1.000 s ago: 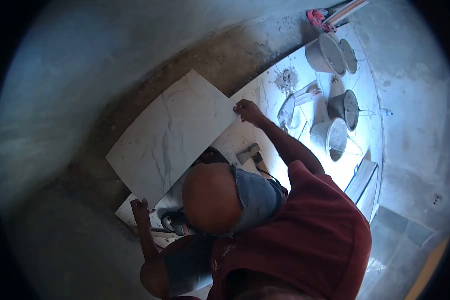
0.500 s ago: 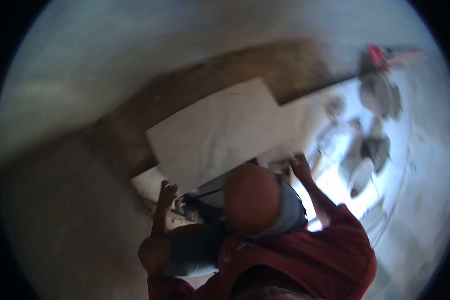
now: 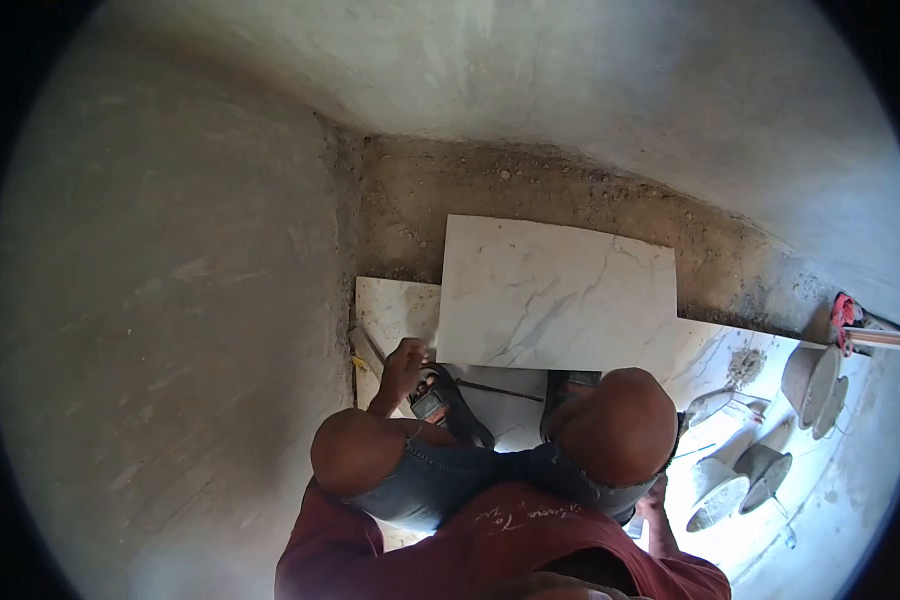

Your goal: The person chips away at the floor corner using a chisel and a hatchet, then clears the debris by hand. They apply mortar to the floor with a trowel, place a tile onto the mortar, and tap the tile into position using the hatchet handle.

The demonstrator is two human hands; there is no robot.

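Observation:
I squat over a large white marble-patterned tile. It lies flat across the bare mortar bed in the corner of two plastered walls, and its near edge overlaps laid white tiles. My left hand grips the tile's near left corner, just above my sandalled foot. Only part of my right forearm and hand shows, low beside my right knee, which hides the fingers and the tile's near right corner.
Several mortar buckets and a trowel stand on the laid tiles at the right. A red tool lies by the far wall. Grey plastered walls close in at the left and back.
The tile has swung from a tilted, lifted position down flat over the mortar bed in the corner. My view turned left, so the buckets now sit at the right edge.

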